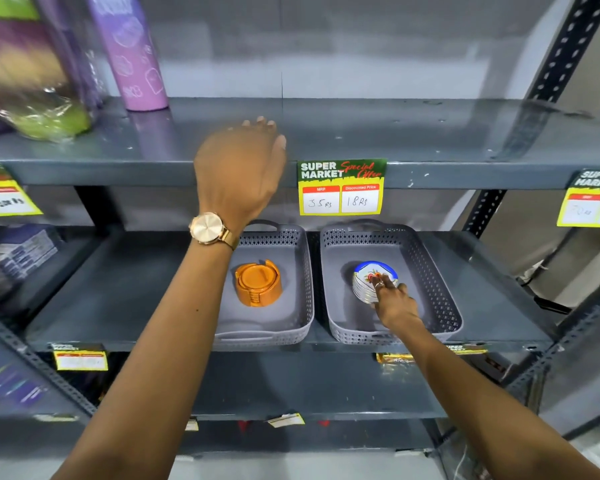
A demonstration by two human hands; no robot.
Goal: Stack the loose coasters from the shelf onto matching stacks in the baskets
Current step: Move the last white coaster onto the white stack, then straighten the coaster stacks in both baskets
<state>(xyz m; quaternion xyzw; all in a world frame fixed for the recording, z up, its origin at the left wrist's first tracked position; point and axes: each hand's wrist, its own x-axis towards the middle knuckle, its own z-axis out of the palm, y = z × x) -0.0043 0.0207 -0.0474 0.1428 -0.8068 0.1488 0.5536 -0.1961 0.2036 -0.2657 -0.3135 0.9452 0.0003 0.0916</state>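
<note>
Two grey perforated baskets sit side by side on the middle shelf. The left basket holds a stack of orange coasters in an orange holder. In the right basket is a stack of white coasters with a blue rim and floral print. My right hand reaches into the right basket, its fingertips resting on the top of the white stack. My left hand, a gold watch on its wrist, rests palm down on the front edge of the upper shelf; I see nothing in it.
A purple bottle and wrapped packages stand at the upper shelf's left. A "Super Market" price tag hangs from the shelf edge above the baskets. Perforated metal uprights frame the right side. Boxed goods lie at the left of the middle shelf.
</note>
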